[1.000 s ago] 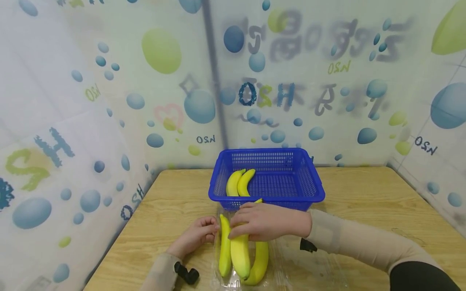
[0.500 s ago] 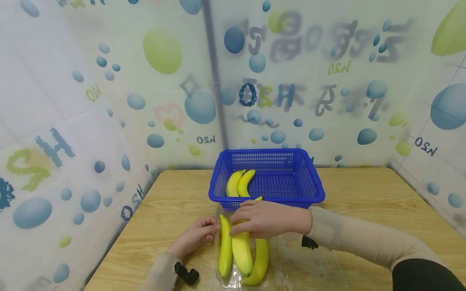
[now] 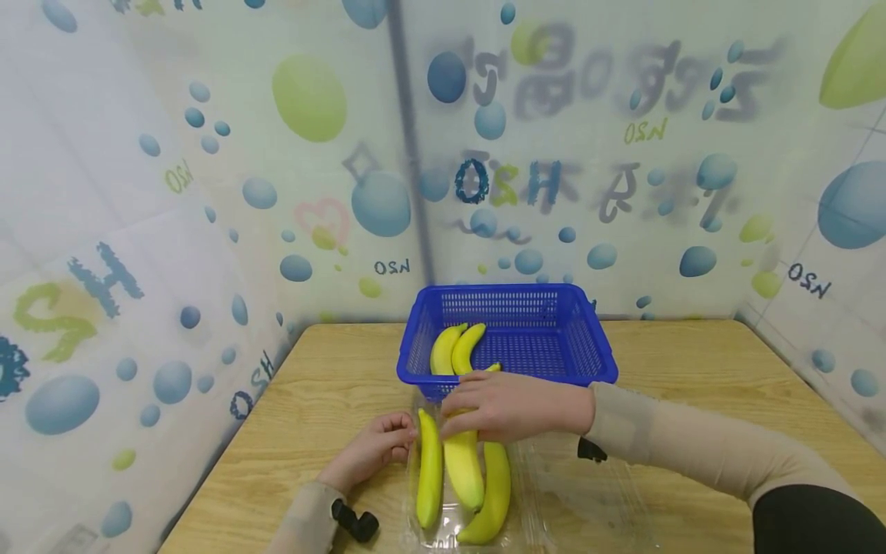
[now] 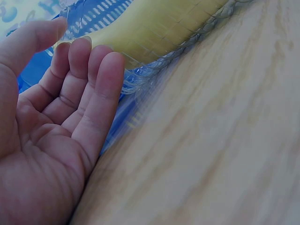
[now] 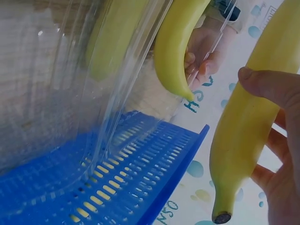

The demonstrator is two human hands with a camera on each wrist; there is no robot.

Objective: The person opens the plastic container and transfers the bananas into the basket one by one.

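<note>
My right hand (image 3: 501,405) grips a banana (image 3: 465,471) by its upper part, thumb on one side and fingers on the other. In the right wrist view this held banana (image 5: 243,136) hangs apart from the container. Below it stands an open clear plastic container (image 3: 443,531), with one banana (image 3: 429,469) along its left wall and another (image 3: 494,492) at its right, partly covered by the held one. My left hand (image 3: 377,446) pinches the container's left edge with curled fingers. In the left wrist view the left fingertips (image 4: 112,65) lie at the clear wall.
Behind the container stands a blue perforated basket (image 3: 602,354), with two bananas (image 3: 444,350) at its left side. The container's clear lid (image 3: 588,500) lies folded out to the right on the wooden table (image 3: 706,431). Printed curtains (image 3: 602,200) surround the table.
My right hand has raised the banana a little and shifted it towards the basket, uncovering more of the banana at the right. The left hand keeps its place at the container's edge.
</note>
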